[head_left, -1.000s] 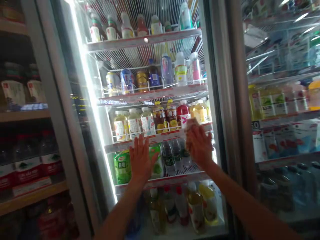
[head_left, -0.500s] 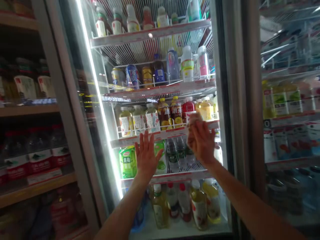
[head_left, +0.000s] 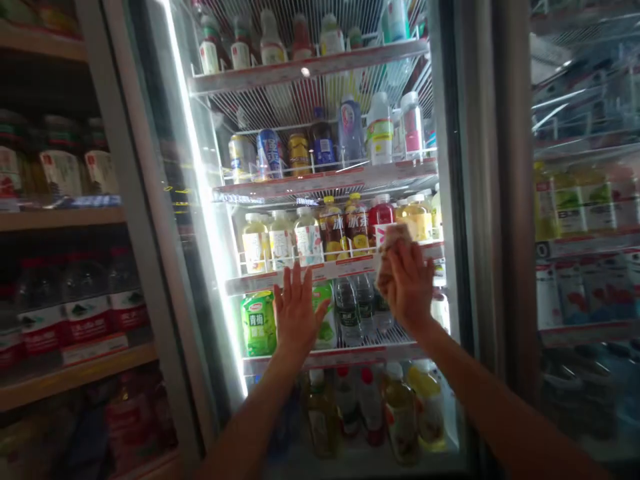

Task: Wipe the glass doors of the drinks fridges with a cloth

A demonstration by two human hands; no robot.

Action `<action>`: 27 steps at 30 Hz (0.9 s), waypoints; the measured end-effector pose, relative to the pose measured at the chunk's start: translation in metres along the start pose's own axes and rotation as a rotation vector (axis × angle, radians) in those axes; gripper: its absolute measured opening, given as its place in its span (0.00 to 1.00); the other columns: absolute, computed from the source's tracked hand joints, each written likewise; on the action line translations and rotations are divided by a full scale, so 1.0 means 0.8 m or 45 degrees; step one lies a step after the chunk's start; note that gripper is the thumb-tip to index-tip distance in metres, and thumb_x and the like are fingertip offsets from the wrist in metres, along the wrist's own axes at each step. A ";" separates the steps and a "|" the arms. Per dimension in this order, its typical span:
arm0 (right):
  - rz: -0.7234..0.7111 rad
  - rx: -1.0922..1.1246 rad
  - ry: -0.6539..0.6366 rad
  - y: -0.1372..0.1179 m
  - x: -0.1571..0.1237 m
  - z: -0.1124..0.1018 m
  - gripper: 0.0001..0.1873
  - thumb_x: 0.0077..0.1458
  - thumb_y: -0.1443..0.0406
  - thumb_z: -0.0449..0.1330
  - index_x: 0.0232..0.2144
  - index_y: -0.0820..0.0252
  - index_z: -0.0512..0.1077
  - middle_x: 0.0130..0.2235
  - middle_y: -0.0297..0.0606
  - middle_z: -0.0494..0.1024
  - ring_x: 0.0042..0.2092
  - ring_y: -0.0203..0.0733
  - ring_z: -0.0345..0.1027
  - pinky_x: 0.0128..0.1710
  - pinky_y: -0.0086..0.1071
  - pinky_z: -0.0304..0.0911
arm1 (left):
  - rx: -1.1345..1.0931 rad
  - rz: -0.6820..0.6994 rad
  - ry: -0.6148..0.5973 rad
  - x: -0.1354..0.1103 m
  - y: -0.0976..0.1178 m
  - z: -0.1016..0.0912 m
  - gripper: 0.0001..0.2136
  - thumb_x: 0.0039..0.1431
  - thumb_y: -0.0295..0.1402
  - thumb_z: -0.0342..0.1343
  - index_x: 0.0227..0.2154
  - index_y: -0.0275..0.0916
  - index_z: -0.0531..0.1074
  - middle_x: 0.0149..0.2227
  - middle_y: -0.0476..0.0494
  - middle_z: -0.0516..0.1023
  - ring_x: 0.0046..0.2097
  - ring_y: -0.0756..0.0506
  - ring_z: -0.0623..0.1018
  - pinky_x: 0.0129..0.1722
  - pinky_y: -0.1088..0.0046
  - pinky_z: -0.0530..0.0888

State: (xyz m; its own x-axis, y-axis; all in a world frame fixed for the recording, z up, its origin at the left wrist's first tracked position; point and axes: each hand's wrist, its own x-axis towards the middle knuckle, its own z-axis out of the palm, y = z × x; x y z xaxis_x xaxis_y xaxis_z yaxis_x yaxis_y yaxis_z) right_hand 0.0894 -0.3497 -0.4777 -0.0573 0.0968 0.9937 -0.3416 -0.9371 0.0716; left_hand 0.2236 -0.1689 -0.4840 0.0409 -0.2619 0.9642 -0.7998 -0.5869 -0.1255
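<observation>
My right hand presses a crumpled pale brown cloth flat in front of the fridge shelves, over the red-drink bottle. Its fingers lie over the cloth and hide part of it. Lower and to the left, my left hand is spread open with its palm forward and holds nothing. It covers part of the shelf edge and of a green package behind it. Faint reflections suggest a glass door between my hands and the drinks; I cannot tell exactly where the left palm touches.
Inside the lit fridge, wire shelves carry bottles, cans and a green bag. A bright light strip runs down its left side. Metal door frames stand at both sides, with further bottle-filled coolers beyond.
The view has shifted slightly, so the shelves sit a little further right. My right hand and the cloth stay near the red bottle; the left hand remains spread in nearly the same place.
</observation>
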 end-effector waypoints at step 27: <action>0.000 -0.052 -0.070 0.072 -0.015 -0.023 0.27 0.59 0.62 0.47 0.61 0.60 0.55 0.63 0.48 0.58 0.65 0.49 0.45 0.62 0.52 0.40 | -0.173 0.159 0.208 0.053 0.054 0.015 0.25 0.62 0.29 0.40 0.62 0.37 0.51 0.63 0.38 0.58 0.65 0.42 0.56 0.63 0.55 0.55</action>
State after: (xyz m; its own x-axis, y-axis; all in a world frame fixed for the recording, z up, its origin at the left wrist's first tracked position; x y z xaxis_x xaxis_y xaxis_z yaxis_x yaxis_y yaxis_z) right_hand 0.0534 -0.3989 -0.4873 -0.0064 0.0771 0.9970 -0.3798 -0.9225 0.0689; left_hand 0.1977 -0.2149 -0.4512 -0.1519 -0.1918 0.9696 -0.8664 -0.4462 -0.2240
